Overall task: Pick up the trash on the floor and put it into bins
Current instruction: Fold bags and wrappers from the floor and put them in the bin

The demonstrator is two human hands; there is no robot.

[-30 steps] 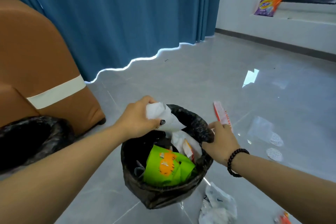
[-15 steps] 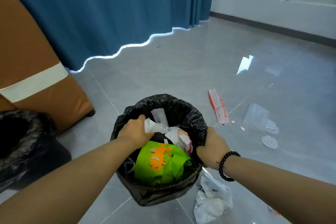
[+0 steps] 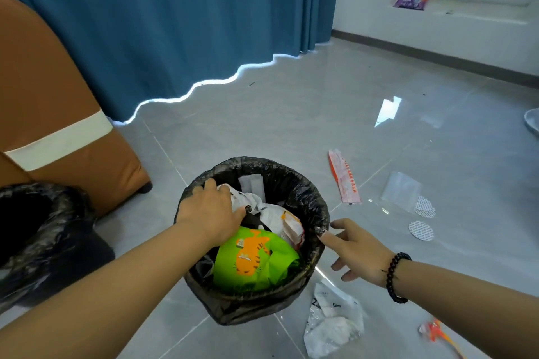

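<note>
The left hand (image 3: pixel 211 211) is inside the black-lined bin (image 3: pixel 294 183), its fingers curled on white crumpled paper (image 3: pixel 248 201) lying above a green wrapper (image 3: pixel 253 259). The right hand (image 3: pixel 355 251) is just outside the bin rim, fingers spread and holding nothing. Right of the bin on the floor (image 3: pixel 291 114) lie a red-white packet (image 3: pixel 344 181), a clear bag (image 3: pixel 401 191) and a crumpled plastic bag (image 3: pixel 332 320). Left of the bin, a second bin (image 3: pixel 43 230) is cut off by the frame.

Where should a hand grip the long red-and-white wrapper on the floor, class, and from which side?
Pinch the wrapper at its near end, coming from above. It lies flat on the floor, so only an edge can be lifted; that end is closest to the open right hand.
</note>
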